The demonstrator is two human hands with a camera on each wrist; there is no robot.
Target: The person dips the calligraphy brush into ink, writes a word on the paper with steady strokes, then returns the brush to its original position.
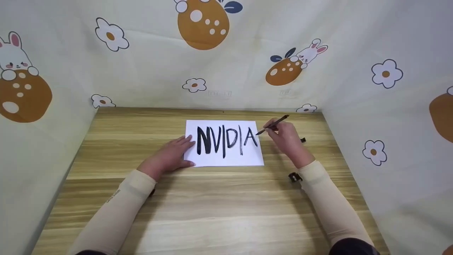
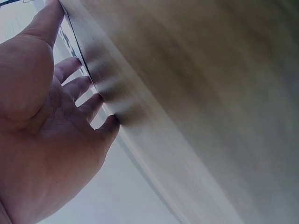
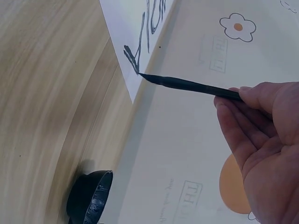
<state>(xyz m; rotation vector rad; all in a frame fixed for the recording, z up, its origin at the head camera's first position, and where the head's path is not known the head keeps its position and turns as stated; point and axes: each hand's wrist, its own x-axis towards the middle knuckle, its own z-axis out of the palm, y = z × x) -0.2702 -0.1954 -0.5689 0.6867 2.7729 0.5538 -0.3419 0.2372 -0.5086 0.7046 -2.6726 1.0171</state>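
On the table lies a white sheet of paper [image 1: 212, 161] bearing the black brushed letters "NVIDIA" [image 1: 231, 139]. My left hand [image 1: 172, 154] rests on the paper's left edge, fingers spread and thumb near the lower left corner. In the left wrist view, the fingertips [image 2: 110, 122] of that hand reach the paper's edge. Between the thumb and fingers of my right hand [image 1: 286, 139], I pinch a thin black paintbrush [image 3: 182, 85]. Its dark tip is at the last letter, the A; whether it touches the paper I cannot tell.
A small black cup [image 3: 88, 198] stands on the wooden table [image 1: 226, 205], right of the paper; in the head view my right hand mostly hides it. Pale cloth [image 1: 148, 71] printed with rabbits and flowers borders the table behind and at the sides.
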